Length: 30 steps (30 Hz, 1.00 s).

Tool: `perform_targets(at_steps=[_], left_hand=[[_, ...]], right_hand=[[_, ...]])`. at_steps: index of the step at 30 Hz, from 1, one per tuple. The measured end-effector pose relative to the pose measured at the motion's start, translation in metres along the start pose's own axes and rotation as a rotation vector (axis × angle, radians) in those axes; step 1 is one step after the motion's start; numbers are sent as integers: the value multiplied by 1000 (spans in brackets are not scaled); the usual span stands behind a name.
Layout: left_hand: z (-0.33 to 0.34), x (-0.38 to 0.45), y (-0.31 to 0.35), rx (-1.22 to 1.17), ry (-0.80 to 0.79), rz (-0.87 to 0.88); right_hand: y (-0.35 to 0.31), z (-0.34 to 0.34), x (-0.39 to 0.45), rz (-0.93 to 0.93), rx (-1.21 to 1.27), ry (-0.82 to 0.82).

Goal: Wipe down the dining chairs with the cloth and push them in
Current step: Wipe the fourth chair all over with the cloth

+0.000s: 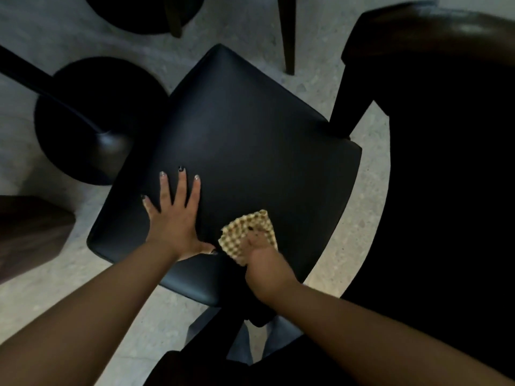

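A dining chair with a black padded seat (pixel 245 146) fills the middle of the view, seen from above. My left hand (pixel 174 218) lies flat on the near left part of the seat, fingers spread and straight. My right hand (pixel 262 263) grips a yellow checked cloth (pixel 245 232) and holds it against the seat's near edge, just right of my left thumb. The lower part of the cloth is hidden under my right hand.
A round black table base (pixel 83 107) with its slanting pole stands on the pale speckled floor left of the seat. A dark wooden table top (pixel 446 135) looms at right. Another round base (pixel 145 12) and chair legs (pixel 288 34) sit at the top. A brown wooden piece (pixel 30 235) is at left.
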<state>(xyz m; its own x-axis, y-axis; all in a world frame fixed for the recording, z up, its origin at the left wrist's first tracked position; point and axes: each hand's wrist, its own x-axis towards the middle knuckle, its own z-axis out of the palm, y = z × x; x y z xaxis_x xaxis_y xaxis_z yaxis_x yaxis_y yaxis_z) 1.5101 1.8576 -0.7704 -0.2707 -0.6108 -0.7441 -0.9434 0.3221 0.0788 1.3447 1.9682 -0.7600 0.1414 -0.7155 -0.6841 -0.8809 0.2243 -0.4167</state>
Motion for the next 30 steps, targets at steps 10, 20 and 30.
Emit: perform_targets(at_steps=[10, 20, 30], left_hand=[[1, -5, -18, -196, 15, -174], [2, -4, -18, -214, 17, -176], [-1, -4, -16, -203, -3, -195]], right_hand=[[87, -197, 119, -26, 155, 748], [78, -101, 148, -76, -85, 742], [27, -36, 47, -452, -340, 355]])
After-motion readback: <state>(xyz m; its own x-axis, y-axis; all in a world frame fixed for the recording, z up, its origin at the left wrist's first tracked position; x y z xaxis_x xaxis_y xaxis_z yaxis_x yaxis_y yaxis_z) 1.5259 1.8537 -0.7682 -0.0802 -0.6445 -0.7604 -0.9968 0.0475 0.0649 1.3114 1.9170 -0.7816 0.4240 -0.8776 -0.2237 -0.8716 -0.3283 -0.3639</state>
